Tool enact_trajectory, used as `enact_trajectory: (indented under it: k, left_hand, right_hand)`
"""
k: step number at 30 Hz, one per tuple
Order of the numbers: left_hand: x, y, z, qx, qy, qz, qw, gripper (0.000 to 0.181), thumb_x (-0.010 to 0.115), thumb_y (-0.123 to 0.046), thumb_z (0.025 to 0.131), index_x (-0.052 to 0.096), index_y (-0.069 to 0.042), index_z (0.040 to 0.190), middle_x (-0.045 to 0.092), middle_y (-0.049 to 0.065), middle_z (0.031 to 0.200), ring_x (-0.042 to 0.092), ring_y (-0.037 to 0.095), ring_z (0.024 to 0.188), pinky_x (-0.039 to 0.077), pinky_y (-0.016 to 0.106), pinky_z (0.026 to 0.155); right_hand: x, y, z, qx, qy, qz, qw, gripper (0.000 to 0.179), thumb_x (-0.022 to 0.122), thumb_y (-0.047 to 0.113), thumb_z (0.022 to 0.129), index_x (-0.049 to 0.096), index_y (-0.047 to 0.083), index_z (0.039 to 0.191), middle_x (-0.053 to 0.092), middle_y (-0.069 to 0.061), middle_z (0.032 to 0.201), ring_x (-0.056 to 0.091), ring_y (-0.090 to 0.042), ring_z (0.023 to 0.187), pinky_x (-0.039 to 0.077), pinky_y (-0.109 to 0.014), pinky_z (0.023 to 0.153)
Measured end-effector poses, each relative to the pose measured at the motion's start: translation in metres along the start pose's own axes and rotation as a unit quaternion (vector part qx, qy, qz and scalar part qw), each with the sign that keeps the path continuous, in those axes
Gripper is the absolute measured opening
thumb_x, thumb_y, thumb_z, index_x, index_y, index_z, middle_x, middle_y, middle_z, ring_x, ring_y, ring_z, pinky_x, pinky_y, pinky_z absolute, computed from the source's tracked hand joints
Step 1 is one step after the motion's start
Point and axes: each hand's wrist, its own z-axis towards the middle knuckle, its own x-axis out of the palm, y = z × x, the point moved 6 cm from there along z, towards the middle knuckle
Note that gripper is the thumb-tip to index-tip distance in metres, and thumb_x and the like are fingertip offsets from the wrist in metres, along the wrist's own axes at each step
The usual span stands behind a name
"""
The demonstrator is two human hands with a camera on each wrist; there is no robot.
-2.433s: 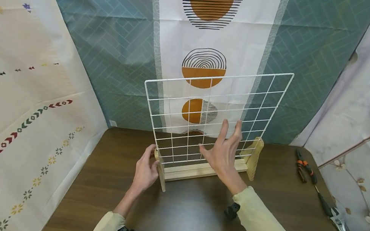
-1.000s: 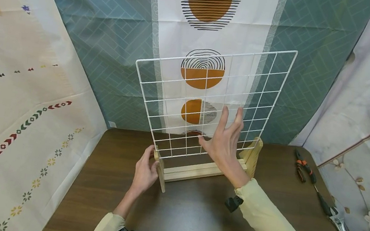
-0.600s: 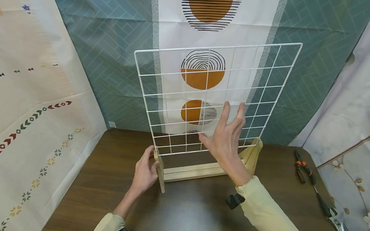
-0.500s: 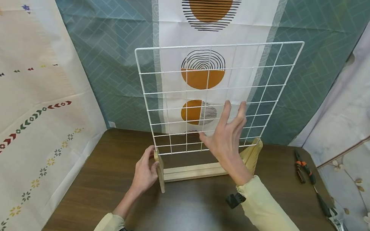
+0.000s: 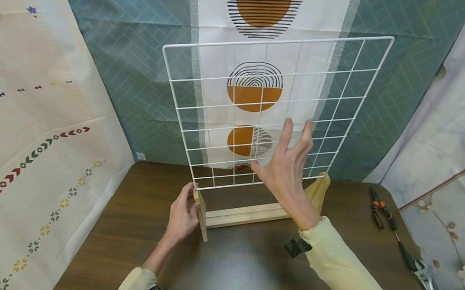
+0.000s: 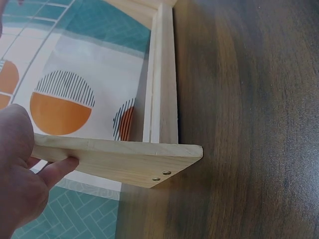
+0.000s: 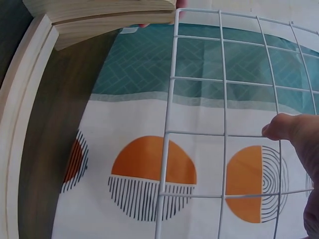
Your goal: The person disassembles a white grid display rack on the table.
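A white wire grid panel (image 5: 261, 103) stands upright, its lower corners level with the tops of a light wooden stand's two side boards. My right hand (image 5: 284, 175) holds the grid right of its middle, fingers spread upward; the thumb (image 7: 284, 127) lies at a wire in the right wrist view, the other fingertips partly hidden. My left hand (image 5: 182, 216) grips the upper end of the left side board (image 5: 202, 214), thumb and fingers on opposite faces. Two screw heads (image 6: 161, 176) show on that board's outer face. A grooved wooden crossbar (image 5: 246, 215) joins the boards below the grid.
On the dark wooden table (image 5: 235, 270), pliers (image 5: 377, 211), a dark-handled screwdriver (image 5: 407, 256) and an orange-and-black adjustable wrench (image 5: 427, 284) lie along the right edge. A patterned cloth (image 5: 139, 58) hangs behind the table, with light cloths at both sides.
The grid has risen from close above the crossbar to the side boards' tops. My right hand has moved up with it, while my left hand has stayed at the left board.
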Motion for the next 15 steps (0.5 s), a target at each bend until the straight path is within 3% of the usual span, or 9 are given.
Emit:
enact_trajectory:
  k: [7,15]
  left_hand:
    - [0.0,0.0,0.0,-0.003,-0.001,-0.001,1.0,0.061,0.063,0.024,0.078,0.049,0.0,0.132,0.063,0.023,0.112,0.065,0.042,0.103,0.054,0.052,0.084]
    - [0.001,0.003,-0.001,-0.028,0.017,-0.008,0.9994,0.061,0.061,0.024,0.08,0.047,-0.004,0.133,0.062,0.021,0.117,0.065,0.041,0.106,0.055,0.053,0.078]
  right_hand:
    - [-0.007,-0.001,0.002,0.005,0.0,0.002,1.0,0.125,0.096,0.036,0.054,0.024,0.002,0.149,0.001,-0.029,0.156,0.017,-0.049,0.138,0.032,-0.061,0.104]
    - [-0.013,-0.012,-0.007,0.032,0.012,-0.005,0.9994,0.13,0.099,0.037,0.051,0.023,0.0,0.15,0.0,-0.029,0.156,0.019,-0.051,0.135,0.035,-0.064,0.101]
